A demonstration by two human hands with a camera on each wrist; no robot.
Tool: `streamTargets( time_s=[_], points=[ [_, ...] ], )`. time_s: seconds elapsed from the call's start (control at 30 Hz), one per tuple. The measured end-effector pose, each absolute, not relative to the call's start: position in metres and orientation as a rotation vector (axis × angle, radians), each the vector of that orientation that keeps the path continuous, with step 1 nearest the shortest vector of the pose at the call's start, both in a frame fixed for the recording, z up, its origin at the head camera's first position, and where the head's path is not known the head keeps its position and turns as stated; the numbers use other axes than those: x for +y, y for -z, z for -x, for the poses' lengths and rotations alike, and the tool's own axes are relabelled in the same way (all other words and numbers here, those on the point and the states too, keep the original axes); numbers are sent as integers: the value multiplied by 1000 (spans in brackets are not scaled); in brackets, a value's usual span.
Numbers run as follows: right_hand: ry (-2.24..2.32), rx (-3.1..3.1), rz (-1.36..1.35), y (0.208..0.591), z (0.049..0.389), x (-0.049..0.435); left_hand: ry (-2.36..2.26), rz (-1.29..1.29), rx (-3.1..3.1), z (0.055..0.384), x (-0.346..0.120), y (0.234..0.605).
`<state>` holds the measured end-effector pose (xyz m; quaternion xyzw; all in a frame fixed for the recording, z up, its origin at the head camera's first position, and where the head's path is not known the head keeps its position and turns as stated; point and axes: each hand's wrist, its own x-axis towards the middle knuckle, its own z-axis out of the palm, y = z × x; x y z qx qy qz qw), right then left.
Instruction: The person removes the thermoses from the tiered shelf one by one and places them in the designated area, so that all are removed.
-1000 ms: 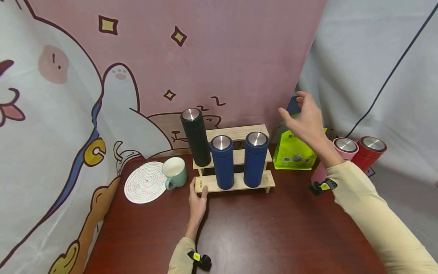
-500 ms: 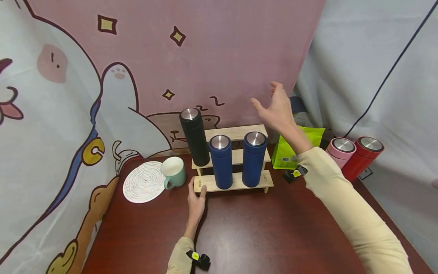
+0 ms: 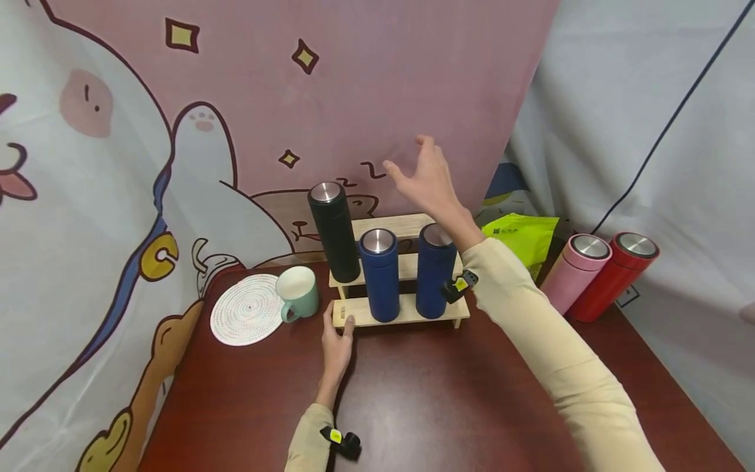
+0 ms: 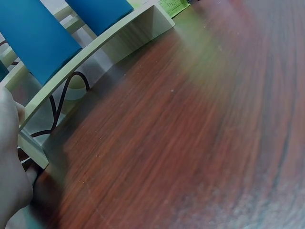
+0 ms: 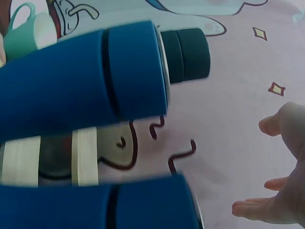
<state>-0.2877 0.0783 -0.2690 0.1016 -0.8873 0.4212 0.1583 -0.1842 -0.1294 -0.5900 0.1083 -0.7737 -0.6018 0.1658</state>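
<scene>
My left hand holds the left end of the bottom step of a tiered wooden rack, thumb on top. Two blue thermos flasks stand on that step, a left blue flask and a right blue flask. A black thermos flask stands behind, on the rack's left side. My right hand hangs in the air above the rack, thumb and fingers spread, holding nothing. Its forearm overlaps the right flask in the head view. In the right wrist view, the right hand shows apart from the blue flasks.
A mint-green mug and a white woven round mat lie left of the rack. On the right are a lime-green bag, a pink flask and a red flask. A cartoon curtain hangs close behind the rack.
My right hand has swung left through the air, from in front of the green bag to above the rack. The left hand keeps its hold on the rack.
</scene>
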Motion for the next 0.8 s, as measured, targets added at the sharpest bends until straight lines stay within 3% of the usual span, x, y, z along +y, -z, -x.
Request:
streamTargets(
  time_s=[0.8],
  points=[
    [-1256,-2636,-584,286,275,-8,1705,-317,-2201,185,-130,590]
  ],
)
